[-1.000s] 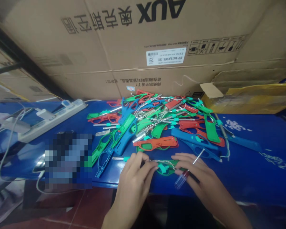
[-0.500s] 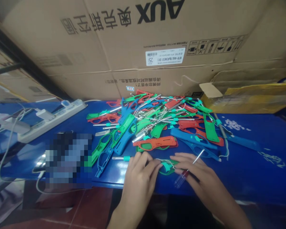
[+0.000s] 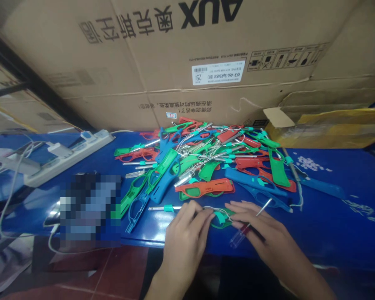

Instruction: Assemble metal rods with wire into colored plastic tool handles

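My left hand (image 3: 186, 227) presses its curled fingers onto a green plastic handle piece (image 3: 221, 220) at the front edge of the blue table (image 3: 331, 225); a thin metal tube with a teal collar (image 3: 164, 208) sticks out to its left. My right hand (image 3: 259, 227) lies on the same piece from the right, fingers pressed down, with a small screwdriver with a clear red-tipped handle (image 3: 242, 233) tucked between them, its shaft (image 3: 265, 206) pointing up and right. A thin white wire runs between both hands.
A heap of red, green and blue plastic handle shells with metal tubes (image 3: 206, 166) fills the table's middle. A white power strip (image 3: 65, 156) with cables lies left, a blurred dark object (image 3: 89, 206) front left. Cardboard boxes (image 3: 175, 62) stand behind; a yellow bag (image 3: 331, 125) is at the right.
Both hands have shifted slightly to the right along the table edge, staying on the green piece; the screwdriver stays in my right hand.
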`<state>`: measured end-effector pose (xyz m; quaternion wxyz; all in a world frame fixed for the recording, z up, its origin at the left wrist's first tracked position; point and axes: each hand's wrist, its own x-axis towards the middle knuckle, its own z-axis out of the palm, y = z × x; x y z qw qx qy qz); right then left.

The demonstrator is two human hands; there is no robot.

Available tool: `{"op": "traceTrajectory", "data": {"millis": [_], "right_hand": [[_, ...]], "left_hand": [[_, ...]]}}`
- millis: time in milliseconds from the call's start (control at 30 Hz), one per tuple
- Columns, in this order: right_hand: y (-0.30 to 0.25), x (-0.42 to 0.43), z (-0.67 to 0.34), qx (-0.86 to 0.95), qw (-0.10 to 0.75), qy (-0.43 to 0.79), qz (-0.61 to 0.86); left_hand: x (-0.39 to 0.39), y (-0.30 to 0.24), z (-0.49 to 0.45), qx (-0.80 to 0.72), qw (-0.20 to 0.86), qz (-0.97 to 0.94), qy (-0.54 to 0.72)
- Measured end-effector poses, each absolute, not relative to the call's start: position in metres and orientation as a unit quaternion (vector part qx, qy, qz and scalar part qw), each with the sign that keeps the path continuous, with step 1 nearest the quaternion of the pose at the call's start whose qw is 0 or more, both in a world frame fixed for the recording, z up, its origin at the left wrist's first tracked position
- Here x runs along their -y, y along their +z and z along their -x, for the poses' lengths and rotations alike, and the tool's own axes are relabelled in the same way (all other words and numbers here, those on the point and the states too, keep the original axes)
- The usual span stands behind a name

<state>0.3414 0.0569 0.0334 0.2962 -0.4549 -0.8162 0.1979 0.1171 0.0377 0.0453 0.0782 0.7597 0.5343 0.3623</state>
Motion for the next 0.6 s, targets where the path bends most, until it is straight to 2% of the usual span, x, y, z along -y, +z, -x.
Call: {"op": "traceTrajectory", "data": {"millis": [600], "right_hand": [[0.0333,-0.0589,-0.3421,0.813,0.294,0.214,0.455]], "left_hand": [[-0.0377,0.0399,-0.1204,-0.561,0.054,-0.746,0.355]]}}
